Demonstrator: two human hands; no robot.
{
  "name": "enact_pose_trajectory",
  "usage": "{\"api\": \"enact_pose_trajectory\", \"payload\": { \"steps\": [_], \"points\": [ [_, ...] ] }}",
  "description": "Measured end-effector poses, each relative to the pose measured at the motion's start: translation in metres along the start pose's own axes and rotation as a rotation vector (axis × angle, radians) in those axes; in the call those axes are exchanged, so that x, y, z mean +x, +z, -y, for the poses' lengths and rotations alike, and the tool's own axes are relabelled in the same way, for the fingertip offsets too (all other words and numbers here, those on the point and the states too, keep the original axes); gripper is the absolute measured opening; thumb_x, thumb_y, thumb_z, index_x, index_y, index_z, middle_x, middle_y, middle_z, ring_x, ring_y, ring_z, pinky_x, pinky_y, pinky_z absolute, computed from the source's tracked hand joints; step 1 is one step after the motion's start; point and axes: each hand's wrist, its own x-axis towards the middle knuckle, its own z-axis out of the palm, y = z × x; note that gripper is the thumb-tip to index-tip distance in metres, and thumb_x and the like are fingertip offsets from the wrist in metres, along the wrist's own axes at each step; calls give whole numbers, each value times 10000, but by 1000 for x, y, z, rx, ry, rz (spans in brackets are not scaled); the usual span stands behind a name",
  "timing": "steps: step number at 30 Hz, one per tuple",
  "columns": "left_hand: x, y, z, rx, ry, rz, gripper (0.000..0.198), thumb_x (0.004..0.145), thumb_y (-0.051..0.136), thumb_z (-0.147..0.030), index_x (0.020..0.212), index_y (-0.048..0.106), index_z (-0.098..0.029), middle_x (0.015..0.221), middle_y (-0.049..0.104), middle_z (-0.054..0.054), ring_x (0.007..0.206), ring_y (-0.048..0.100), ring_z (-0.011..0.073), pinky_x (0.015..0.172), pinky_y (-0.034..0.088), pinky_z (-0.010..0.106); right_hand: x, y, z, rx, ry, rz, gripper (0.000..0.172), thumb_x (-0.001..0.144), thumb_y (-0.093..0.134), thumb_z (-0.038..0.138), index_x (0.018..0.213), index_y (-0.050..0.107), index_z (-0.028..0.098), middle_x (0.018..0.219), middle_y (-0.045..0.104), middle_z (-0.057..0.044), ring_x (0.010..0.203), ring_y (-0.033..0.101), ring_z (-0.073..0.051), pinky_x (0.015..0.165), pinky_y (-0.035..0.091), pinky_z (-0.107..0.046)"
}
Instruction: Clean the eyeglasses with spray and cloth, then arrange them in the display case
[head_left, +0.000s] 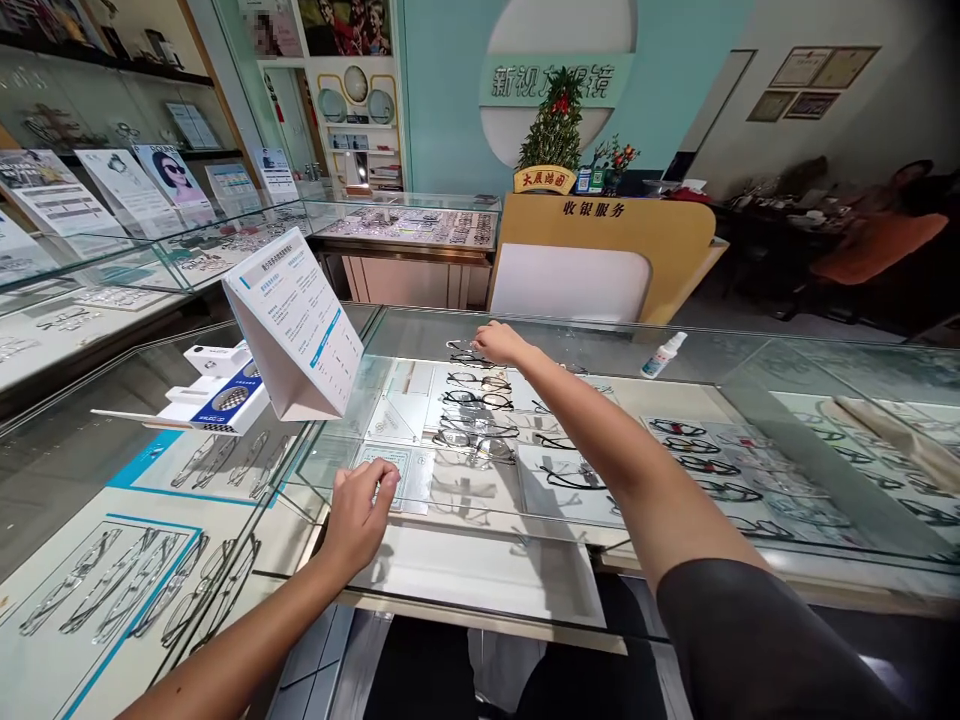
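My right hand [499, 342] reaches to the far side of the glass counter [420, 325], its fingers closed at one end of a pair of eyeglasses [462, 347]. Much of that pair is hidden by the hand. A column of eyeglasses [477, 400] runs from there towards me, with dark and clear frames lying one behind another. My left hand [365, 505] rests near the counter's front left edge with its fingers curled in, and nothing shows in it. Just beyond it lies a printed card [390, 470]. More dark eyeglasses [574, 477] lie beneath my right forearm.
A folded sign [300, 330] stands on the left beside white and blue boxes [225, 390]. A spray bottle [664, 355] stands at the far right. An open drawer [480, 575] is in front of me. More eyeglasses [701, 465] lie on the right. Behind is a wooden desk [607, 222].
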Motion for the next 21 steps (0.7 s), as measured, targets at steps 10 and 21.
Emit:
{"api": "enact_pose_trajectory", "payload": {
  "steps": [10, 21],
  "points": [
    [-6, -38, -3, 150, 288, 554, 1227, 545, 988, -810, 1594, 551, -347, 1553, 587, 161, 1426, 540, 460, 1155, 495, 587, -139, -58, -13, 41, -21, -241, 420, 1025, 517, 147, 1381, 733, 197, 1213, 739, -138, 1154, 626, -321, 1053, 462, -436],
    [-8, -35, 8, 328, 418, 497, 1259, 593, 1046, -574, 1677, 450, -339, 1733, 439, 202, 1608, 411, 514, 1298, 361, 716, -387, 31, -139, 259, 608, -281, 245, 970, 555, 356, 1107, 723, 242, 977, 772, -156, 875, 695, -311, 784, 485, -434]
  ]
}}
